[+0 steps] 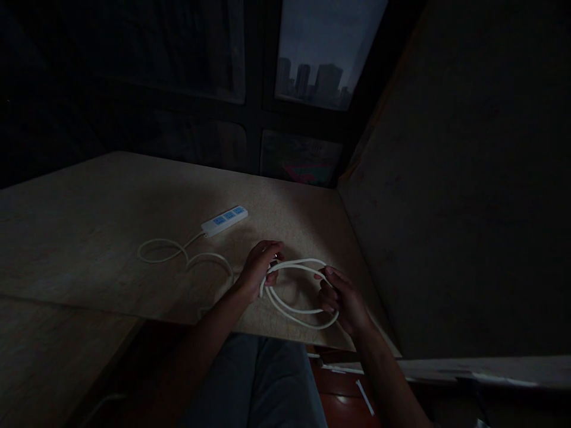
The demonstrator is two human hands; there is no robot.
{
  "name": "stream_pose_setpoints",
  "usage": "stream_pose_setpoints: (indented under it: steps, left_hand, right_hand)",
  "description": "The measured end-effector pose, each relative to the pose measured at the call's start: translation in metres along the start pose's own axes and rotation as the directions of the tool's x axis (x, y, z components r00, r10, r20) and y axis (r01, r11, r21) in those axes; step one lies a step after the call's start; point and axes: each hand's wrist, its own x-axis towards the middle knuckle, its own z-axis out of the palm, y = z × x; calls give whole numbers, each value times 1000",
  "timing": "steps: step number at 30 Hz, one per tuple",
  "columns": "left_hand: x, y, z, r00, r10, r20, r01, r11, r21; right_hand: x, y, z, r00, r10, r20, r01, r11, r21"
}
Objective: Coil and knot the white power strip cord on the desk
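Observation:
A white power strip (224,221) with blue socket faces lies on the table, left of my hands. Its white cord (163,241) runs in loose curves over the tabletop toward my left forearm, which hides part of it. Between my hands the cord is gathered in a coil (298,310) of a few loops, held just above the table near its front edge. My left hand (263,264) is closed around the coil's left side, a small dark piece showing at its fingers. On the coil's right side, my right hand (341,297) grips the loops with curled fingers.
The stone-patterned tabletop (111,208) extends far to the left. A wall (455,208) rises close on the right, and a dark-framed window (325,53) stands behind. My legs (254,380) are below the front edge, beside a reddish floor (343,401) with a thin white strip on it.

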Motion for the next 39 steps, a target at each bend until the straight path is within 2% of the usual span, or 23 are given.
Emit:
stream_pose_setpoints:
  steps: [4,7,10,13,16,20,26,28,30,33,36,39]
  left_hand:
    - [-5,-1,-4,994,7,111,-28,981,192]
    - [-10,-1,-6,977,7,212,-79,938,337]
    - [-13,-1,-2,955,1,296,-129,902,412]
    - [-13,-3,7,942,19,336,-172,886,431]
    - [-11,-9,14,942,18,335,-166,892,420]
    - [-9,-16,21,962,-20,273,-89,921,379]
    - [-11,-15,28,955,-197,221,148,964,220]
    - [-11,-14,28,953,-239,184,203,960,195]
    - [-9,-14,26,946,-280,164,251,952,175]
    - [-5,-17,22,930,-325,171,301,941,153]
    - [-1,-19,20,923,-335,191,311,939,144]
    - [0,-19,21,905,-348,246,305,931,199]
  right_hand:
    - [-4,4,-7,1000,6,-16,-8,995,-103]
    - [-8,4,-12,1000,-6,9,8,971,-241]
    - [-12,-2,-11,998,-45,43,59,896,-440]
    - [-16,-14,-5,987,-134,94,164,789,-592]
    - [-19,-28,5,955,-188,231,297,644,-705]
    - [-20,-37,25,902,-141,409,430,390,-814]
    - [-18,-36,52,889,-103,447,448,-15,-894]
    - [-16,-36,54,883,-71,464,457,-100,-884]
    - [-13,-36,51,868,-53,493,483,-132,-865]
    - [-8,-36,41,826,-54,561,552,-127,-824]
    - [-3,-35,31,779,-73,622,618,-78,-783]
    - [3,-34,21,767,-101,633,637,4,-771]
